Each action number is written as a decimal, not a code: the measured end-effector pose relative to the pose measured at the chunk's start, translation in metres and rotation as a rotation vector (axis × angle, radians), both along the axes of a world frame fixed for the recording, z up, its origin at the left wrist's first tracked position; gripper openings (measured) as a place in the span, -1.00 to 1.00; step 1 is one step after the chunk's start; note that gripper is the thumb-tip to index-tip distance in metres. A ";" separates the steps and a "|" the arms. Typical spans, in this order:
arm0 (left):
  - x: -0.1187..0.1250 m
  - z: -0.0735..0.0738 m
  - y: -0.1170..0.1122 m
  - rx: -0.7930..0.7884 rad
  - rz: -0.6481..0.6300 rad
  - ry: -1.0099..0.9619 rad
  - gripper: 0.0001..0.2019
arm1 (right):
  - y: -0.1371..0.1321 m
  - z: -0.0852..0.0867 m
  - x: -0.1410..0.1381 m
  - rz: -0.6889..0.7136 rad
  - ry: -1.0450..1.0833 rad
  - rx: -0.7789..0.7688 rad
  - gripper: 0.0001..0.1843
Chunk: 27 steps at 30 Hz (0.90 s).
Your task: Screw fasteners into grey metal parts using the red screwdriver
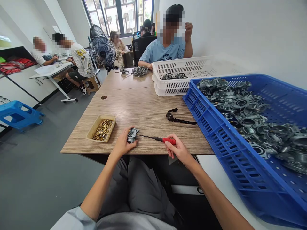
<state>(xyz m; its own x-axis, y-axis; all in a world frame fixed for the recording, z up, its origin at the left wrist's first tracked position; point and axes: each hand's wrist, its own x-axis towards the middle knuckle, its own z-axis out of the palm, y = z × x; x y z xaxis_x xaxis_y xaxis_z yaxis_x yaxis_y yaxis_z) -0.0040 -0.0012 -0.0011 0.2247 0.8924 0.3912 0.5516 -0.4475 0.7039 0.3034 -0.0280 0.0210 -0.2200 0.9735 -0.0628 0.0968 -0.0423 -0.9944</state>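
Observation:
My left hand (122, 144) is closed around a small grey metal part (132, 134) and holds it on the wooden table (144, 108) near the front edge. My right hand (178, 150) grips the red handle of a screwdriver (163, 139). The screwdriver's thin shaft points left, and its tip reaches the metal part. A shallow beige tray (89, 135) of small brass screws (103, 129) lies just left of my left hand.
A blue crate (211, 127) full of grey metal castings stands at my right, with a white basket (168, 86) behind it. A black strap-like piece (176, 118) lies mid-table. A person in a blue shirt sits opposite; other people, fans and a blue stool are at the left.

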 end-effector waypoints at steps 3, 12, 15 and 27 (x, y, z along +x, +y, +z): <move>0.000 0.000 0.000 0.000 0.001 0.000 -0.34 | 0.002 -0.003 0.000 -0.007 0.009 0.003 -0.47; -0.001 0.001 -0.001 -0.007 0.003 -0.006 -0.34 | 0.001 -0.001 -0.005 -0.030 -0.079 0.026 -0.45; -0.001 0.000 -0.001 0.003 -0.003 -0.010 -0.34 | 0.001 -0.001 -0.006 -0.042 -0.112 0.036 -0.44; 0.002 0.002 -0.002 0.021 -0.006 0.037 -0.33 | -0.002 -0.004 -0.011 -0.008 -0.117 0.055 -0.58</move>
